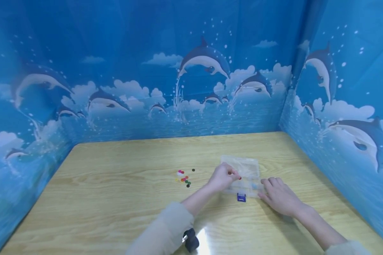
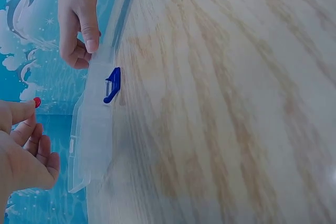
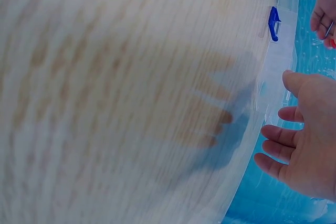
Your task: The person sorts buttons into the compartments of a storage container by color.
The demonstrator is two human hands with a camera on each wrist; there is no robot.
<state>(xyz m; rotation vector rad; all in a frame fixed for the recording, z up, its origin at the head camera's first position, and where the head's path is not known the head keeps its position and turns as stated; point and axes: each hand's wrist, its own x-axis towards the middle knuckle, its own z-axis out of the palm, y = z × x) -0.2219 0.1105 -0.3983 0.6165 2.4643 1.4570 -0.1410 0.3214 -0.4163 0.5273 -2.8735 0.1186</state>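
Observation:
My left hand point(image 1: 221, 177) pinches a small red round piece point(image 2: 37, 102) between thumb and fingertip, above a clear plastic box point(image 2: 100, 145). Whether the piece is a bead or a button, I cannot tell. The box lies with its lid point(image 1: 244, 166) folded back, and a blue latch point(image 2: 113, 85) is at its front edge. Something pale blue sits in the box's right part, too blurred to make out. At the right end of the box is my right hand point(image 3: 315, 135), its fingers loosely spread and its thumb at the box's edge.
Several small coloured round pieces point(image 1: 184, 180) are scattered on the wooden table point(image 1: 115, 198), left of the box. One dark piece point(image 1: 193, 170) lies a little apart. A dolphin-printed curtain point(image 1: 140, 71) stands behind the table and along its sides.

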